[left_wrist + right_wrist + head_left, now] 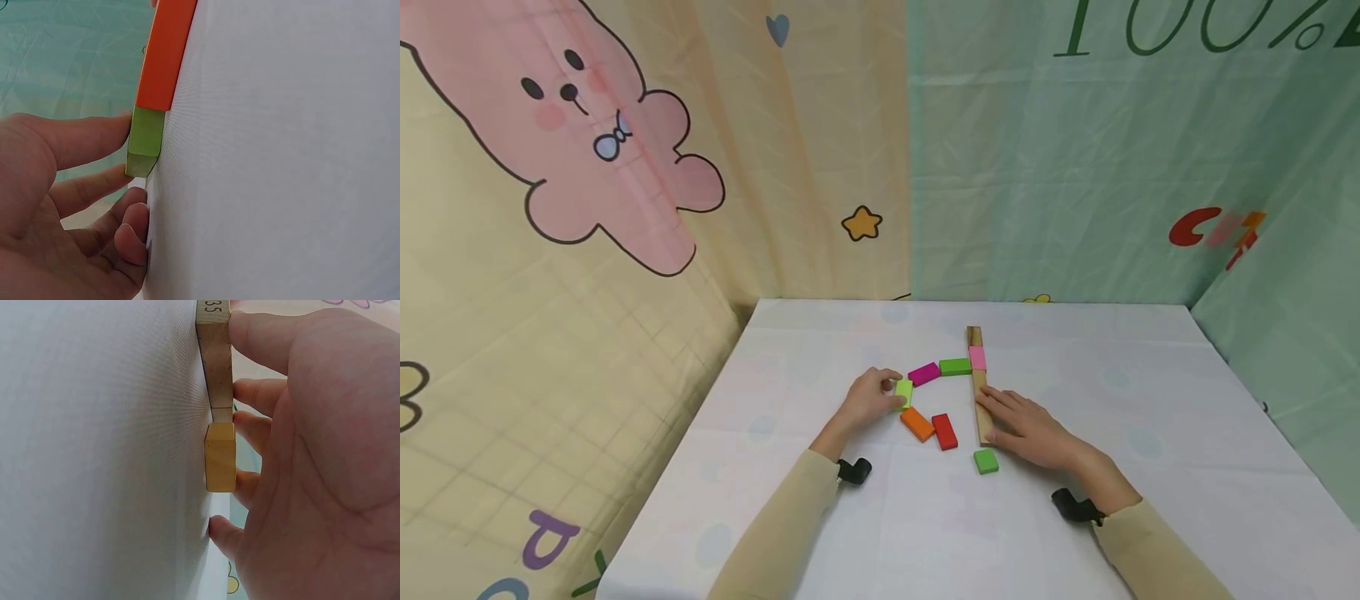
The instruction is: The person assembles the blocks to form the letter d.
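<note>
My left hand (868, 398) pinches a light green block (903, 394) between thumb and index finger. In the left wrist view that block (145, 137) butts against an orange block (167, 56) on the table, while the other fingers curl beside it. My right hand (1033, 427) lies along the right side of a row of wooden blocks (982, 412), thumb and fingertips touching it. A yellow block (220, 457) and a wooden block marked 35 (214, 353) show beside the fingers in the right wrist view.
A pink block (977, 358) sits in the row. A green block (955, 367) and a magenta block (923, 374) curve left from it. A red block (944, 432) lies by the orange one; a small green block (987, 461) lies below the row. Printed curtains (820, 150) hang behind the white table (925, 533).
</note>
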`<move>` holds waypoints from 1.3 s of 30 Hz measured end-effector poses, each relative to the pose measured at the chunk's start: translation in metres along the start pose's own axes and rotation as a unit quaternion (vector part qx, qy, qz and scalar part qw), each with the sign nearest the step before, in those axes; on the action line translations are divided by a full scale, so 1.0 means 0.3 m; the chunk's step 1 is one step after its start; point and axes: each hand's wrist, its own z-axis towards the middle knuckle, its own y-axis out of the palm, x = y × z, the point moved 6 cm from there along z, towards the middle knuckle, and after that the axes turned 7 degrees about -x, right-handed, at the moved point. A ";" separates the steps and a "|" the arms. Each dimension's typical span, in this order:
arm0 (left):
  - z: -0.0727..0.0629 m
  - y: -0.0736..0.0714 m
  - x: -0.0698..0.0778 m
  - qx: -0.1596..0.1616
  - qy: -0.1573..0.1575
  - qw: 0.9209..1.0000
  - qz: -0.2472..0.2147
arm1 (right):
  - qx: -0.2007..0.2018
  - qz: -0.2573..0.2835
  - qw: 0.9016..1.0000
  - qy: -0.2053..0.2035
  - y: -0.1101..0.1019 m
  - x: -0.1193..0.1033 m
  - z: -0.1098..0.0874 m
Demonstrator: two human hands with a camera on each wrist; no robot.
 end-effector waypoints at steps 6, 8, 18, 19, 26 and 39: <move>-0.004 0.001 0.002 0.004 0.005 1.000 -0.003 | 0.003 -0.002 1.000 -0.002 0.003 0.003 0.001; -0.007 0.000 0.005 0.005 0.009 1.000 -0.001 | 0.003 -0.002 1.000 -0.004 0.002 0.002 0.002; -0.012 0.001 0.008 0.009 0.009 1.000 -0.001 | 0.003 0.003 1.000 -0.003 -0.003 -0.003 -0.002; -0.012 0.002 0.008 0.009 0.008 1.000 -0.001 | 0.004 0.002 1.000 -0.003 -0.003 -0.002 -0.002; -0.014 0.002 0.008 0.011 0.008 1.000 -0.006 | 0.006 -0.001 1.000 -0.006 -0.001 0.002 -0.004; -0.034 -0.016 -0.023 0.010 0.021 0.998 -0.058 | 0.003 0.007 1.000 -0.002 -0.002 0.001 -0.003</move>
